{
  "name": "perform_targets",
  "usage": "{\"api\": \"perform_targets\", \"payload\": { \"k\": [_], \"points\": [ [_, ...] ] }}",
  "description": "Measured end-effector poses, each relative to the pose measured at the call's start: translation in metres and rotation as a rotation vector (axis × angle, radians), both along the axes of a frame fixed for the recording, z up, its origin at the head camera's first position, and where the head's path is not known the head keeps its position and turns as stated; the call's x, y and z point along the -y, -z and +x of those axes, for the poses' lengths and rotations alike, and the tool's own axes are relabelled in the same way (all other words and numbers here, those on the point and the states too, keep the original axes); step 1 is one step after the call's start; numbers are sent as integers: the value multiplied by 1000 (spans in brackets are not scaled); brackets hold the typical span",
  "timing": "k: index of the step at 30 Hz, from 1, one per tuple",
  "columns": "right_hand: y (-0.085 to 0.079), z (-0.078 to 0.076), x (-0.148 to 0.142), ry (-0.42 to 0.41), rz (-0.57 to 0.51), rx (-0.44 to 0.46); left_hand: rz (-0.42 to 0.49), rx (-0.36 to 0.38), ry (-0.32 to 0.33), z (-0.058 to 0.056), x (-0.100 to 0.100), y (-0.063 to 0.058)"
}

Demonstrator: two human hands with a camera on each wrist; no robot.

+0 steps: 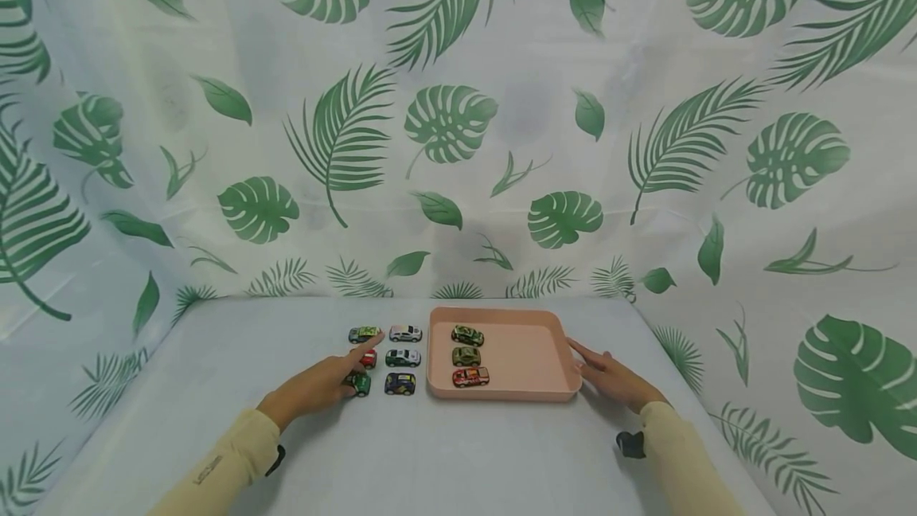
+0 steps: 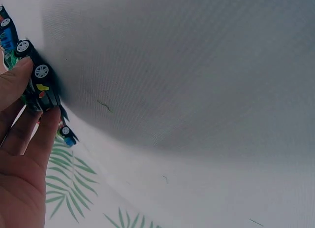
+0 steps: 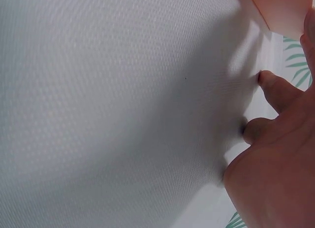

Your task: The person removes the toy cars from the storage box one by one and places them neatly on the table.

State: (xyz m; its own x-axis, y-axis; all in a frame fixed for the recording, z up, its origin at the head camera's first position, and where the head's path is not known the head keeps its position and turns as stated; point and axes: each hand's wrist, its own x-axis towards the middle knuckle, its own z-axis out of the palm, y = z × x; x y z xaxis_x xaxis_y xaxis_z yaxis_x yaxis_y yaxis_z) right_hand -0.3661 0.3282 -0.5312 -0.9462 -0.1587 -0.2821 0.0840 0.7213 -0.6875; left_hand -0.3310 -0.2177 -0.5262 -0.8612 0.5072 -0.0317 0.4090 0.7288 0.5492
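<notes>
Green car: in the left hand (image 1: 318,383), which pinches the green car (image 1: 360,385) between thumb and fingers; whether its wheels touch the worktop (image 1: 430,452) I cannot tell.
Left wrist view: shows the grip that the head view partly covers, with white wheels and a yellow mark on the car's side.
Red car: the red car (image 1: 369,358) sits beyond the green one, partly hidden by the left hand's fingers.
Yellow-green car: the yellow-green car (image 1: 364,334) is farthest in that row, at the tip of the extended index finger.
Right of the left hand: a white car (image 1: 405,333), a white-and-green car (image 1: 403,357) and a dark blue car (image 1: 399,384).
Pink tray: between the hands, the pink tray (image 1: 533,357) carries a camouflage car (image 1: 468,334), an olive car (image 1: 466,356) and a red-orange car (image 1: 470,377), seen only from the head.
Right hand: the right hand (image 1: 618,381) touches the tray's outer right side, fingers loosely spread, gripping nothing.
Right wrist view: shows just a tray corner, plus lower fingertips by the worktop.
Behind both hands' work: a leaf-print curtain (image 1: 501,166).
</notes>
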Motion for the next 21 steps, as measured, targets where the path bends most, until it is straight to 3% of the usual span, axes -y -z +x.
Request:
{"api": "perform_targets", "payload": {
  "k": [9,16,21],
  "points": [
    [-1,1,1,3,-12,4,19,-35,38,3,-1,-4],
    [-4,3,2,-1,-13,-1,110,-128,-12,-1,-8,-27],
    [-5,3,3,11,-10,8,140,-246,-55,-12,-10,-41]
  ]
}}
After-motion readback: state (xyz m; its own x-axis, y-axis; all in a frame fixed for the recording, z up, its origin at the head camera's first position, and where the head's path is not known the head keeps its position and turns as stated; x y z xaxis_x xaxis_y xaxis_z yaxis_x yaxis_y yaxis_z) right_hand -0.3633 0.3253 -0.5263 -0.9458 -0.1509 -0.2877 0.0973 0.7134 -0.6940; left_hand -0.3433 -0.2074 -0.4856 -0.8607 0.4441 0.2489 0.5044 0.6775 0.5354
